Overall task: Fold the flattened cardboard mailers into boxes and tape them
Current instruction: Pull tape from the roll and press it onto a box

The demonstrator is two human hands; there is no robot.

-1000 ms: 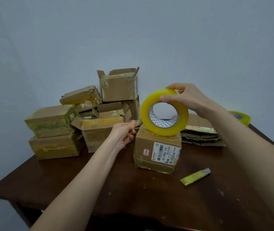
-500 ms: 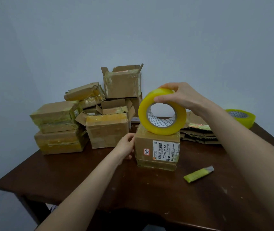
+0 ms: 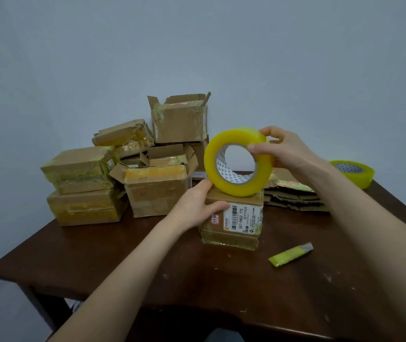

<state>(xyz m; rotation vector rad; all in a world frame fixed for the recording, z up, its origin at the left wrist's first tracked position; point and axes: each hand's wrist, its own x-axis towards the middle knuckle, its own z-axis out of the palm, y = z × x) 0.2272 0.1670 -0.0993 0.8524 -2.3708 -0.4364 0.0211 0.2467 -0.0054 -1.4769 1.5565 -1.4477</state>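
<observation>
A small taped cardboard box [image 3: 231, 228] with a white shipping label stands at the middle of the dark wooden table [image 3: 147, 262]. A big yellow tape roll [image 3: 236, 183] stands on edge on top of it. My right hand [image 3: 283, 149] grips the roll's upper right rim, thumb on the front face. My left hand [image 3: 197, 203] holds the box's upper left corner, thumb across its front and fingers on its top. A stack of flattened cardboard mailers [image 3: 293, 196] lies behind the box to the right.
Several taped boxes [image 3: 83, 186] are piled at the back left, with an open-flapped box [image 3: 179, 119] on top. A second yellow tape roll [image 3: 352, 172] lies flat at the table's right edge. A yellow utility knife [image 3: 290, 254] lies in front right of the box.
My left hand dropped from beside the roll to the box's left side and now grasps its upper left corner. The right hand keeps its grip on the roll.
</observation>
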